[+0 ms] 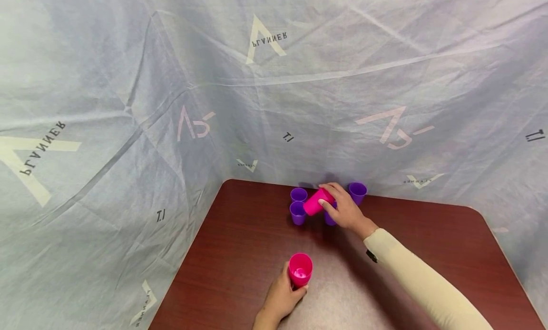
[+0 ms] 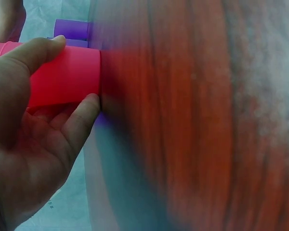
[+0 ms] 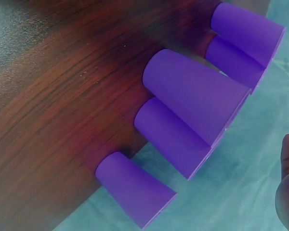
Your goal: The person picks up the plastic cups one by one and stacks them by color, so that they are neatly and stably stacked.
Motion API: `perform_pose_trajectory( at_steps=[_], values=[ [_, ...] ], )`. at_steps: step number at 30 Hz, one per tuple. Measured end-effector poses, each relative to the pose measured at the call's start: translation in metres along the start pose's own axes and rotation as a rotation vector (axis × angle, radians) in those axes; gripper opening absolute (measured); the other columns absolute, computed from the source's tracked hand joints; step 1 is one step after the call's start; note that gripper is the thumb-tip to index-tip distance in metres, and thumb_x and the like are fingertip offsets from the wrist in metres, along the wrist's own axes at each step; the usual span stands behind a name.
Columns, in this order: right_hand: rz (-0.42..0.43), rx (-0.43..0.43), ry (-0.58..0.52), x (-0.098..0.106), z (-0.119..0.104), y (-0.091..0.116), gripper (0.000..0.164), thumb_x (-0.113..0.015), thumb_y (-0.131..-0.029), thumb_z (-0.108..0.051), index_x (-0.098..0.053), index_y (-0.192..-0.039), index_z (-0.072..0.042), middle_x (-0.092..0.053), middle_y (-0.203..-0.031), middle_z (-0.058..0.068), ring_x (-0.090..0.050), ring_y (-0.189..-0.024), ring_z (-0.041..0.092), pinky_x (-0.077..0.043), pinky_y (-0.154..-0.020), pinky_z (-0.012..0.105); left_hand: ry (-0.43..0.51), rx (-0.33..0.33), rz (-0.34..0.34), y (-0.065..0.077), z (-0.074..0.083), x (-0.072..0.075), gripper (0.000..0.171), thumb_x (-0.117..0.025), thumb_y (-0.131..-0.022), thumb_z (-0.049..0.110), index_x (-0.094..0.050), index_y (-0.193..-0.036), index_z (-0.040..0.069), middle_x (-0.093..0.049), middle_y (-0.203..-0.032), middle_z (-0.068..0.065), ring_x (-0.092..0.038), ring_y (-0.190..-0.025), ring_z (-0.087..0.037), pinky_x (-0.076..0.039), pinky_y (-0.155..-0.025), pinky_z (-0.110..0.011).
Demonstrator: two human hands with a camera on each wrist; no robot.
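My left hand (image 1: 278, 294) grips an upright pink cup (image 1: 301, 268) near the front of the table, its mouth facing up. In the left wrist view, that cup's base is at or just above the tabletop; I cannot tell which. A line near its rim shows there, but whether cups are nested is unclear. Farther back, my right hand (image 1: 347, 210) holds another pink cup (image 1: 315, 204), tilted, above several upright purple cups. Two purple cups (image 1: 298, 213) stand left of it. One purple cup (image 1: 330, 218) is partly hidden below the hand, another (image 1: 357, 192) stands behind it.
The brown wooden table (image 1: 239, 244) ends at a grey printed cloth (image 1: 325, 92) hanging behind it and at the left. In the right wrist view, purple cups (image 3: 197, 96) stand in pairs, with a single purple cup (image 3: 135, 190) apart from them.
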State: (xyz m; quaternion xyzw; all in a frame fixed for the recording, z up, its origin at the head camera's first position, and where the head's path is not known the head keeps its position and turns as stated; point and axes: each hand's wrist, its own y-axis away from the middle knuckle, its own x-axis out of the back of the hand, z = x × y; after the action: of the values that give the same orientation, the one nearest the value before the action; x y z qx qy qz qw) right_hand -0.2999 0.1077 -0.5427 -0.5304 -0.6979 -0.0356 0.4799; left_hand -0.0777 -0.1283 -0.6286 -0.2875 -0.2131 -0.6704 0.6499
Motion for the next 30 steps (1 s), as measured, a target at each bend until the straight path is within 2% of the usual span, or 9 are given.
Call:
perform_pose_trajectory(
  at_steps=[11, 20, 30],
  values=[
    [0.036, 0.042, -0.049, -0.002, -0.003, 0.005, 0.045, -0.067, -0.102, -0.025, -0.059, -0.144, -0.011, -0.062, -0.137, 0.011, -0.063, -0.12, 0.027, -0.055, -0.099, 0.05, 0.001, 0.001, 0.003, 0.0, -0.002, -0.001, 0.082, -0.089, -0.081, 0.027, -0.047, -0.148, 0.006, -0.075, -0.126, -0.013, -0.074, -0.114, -0.028, -0.06, -0.093, -0.042],
    [0.076, 0.11, -0.068, -0.003, -0.008, 0.005, 0.043, -0.066, -0.1, -0.019, -0.061, -0.14, -0.004, -0.066, -0.132, 0.012, -0.063, -0.119, 0.028, -0.052, -0.101, 0.051, 0.006, -0.038, 0.029, -0.003, -0.004, -0.002, 0.076, -0.088, -0.081, 0.026, -0.048, -0.145, 0.011, -0.076, -0.123, -0.011, -0.074, -0.112, -0.027, -0.06, -0.092, -0.041],
    [0.068, 0.134, -0.088, -0.008, -0.008, 0.013, 0.041, -0.064, -0.099, -0.016, -0.062, -0.139, -0.008, -0.068, -0.132, 0.015, -0.064, -0.119, 0.028, -0.051, -0.102, 0.048, -0.005, -0.049, 0.035, -0.002, -0.004, -0.003, 0.076, -0.089, -0.08, 0.025, -0.049, -0.143, 0.009, -0.076, -0.122, -0.01, -0.075, -0.111, -0.028, -0.06, -0.091, -0.041]
  ],
)
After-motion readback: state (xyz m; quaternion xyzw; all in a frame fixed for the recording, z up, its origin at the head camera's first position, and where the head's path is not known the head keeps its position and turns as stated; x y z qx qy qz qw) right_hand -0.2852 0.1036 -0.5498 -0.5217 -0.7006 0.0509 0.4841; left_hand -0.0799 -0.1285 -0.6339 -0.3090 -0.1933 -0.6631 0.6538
